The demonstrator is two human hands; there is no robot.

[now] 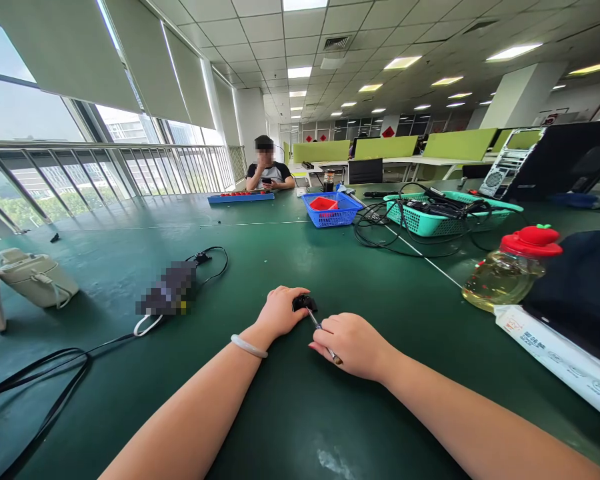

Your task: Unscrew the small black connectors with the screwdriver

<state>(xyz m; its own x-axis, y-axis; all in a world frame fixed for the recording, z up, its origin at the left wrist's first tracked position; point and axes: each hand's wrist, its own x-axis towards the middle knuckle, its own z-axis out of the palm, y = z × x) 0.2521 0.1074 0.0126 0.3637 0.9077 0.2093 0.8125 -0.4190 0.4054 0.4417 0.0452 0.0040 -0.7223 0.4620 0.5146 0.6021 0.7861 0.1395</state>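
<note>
My left hand (280, 312), with a pale bracelet on the wrist, rests on the green table (290, 413) and grips a small black part (305, 303) with its fingertips. My right hand (353, 345) holds a thin screwdriver (323, 332) like a pen. Its tip points up and left into the black part. The two hands sit close together at the table's middle.
A bottle of yellow liquid with a red cap (510, 270) lies at the right beside a dark bag (580, 293) and a white box (555, 357). Blue basket (330, 210), teal basket (440, 217) with cables, and a seated person (269, 170) are at the far side. Black cables (40, 380) and a beige pouch (35, 277) lie left.
</note>
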